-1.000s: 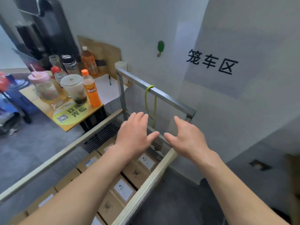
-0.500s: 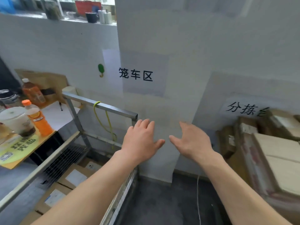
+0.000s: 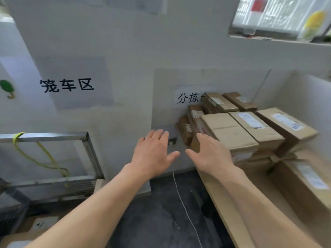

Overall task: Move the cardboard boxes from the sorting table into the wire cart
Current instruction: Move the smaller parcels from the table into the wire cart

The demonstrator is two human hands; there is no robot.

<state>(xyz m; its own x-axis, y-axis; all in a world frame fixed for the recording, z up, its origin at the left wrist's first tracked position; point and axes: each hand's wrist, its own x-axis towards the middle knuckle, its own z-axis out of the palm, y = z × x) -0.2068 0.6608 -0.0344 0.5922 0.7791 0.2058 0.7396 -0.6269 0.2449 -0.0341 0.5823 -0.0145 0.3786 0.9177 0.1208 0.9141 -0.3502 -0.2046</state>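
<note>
Both empty, fingers spread: left hand [image 3: 154,153], right hand [image 3: 211,154] near the cardboard boxes [image 3: 231,133] stacked on the table [image 3: 220,199] under the "分拣…" sign [image 3: 188,97], last character hidden. The wire cart [image 3: 53,136] sits lower left, below the "笼车区" sign [image 3: 67,85].

Soft, even daylight, brightest at the window [image 3: 279,17] upper right, which is washed out by glare; shadows are faint; motion blur smears the whole frame; wide-angle distortion bends the edges.

Parcel-sorting depot: labelled cardboard boxes [image 3: 229,133], wire cart [image 3: 53,137], wall zone signs [image 3: 67,85].
</note>
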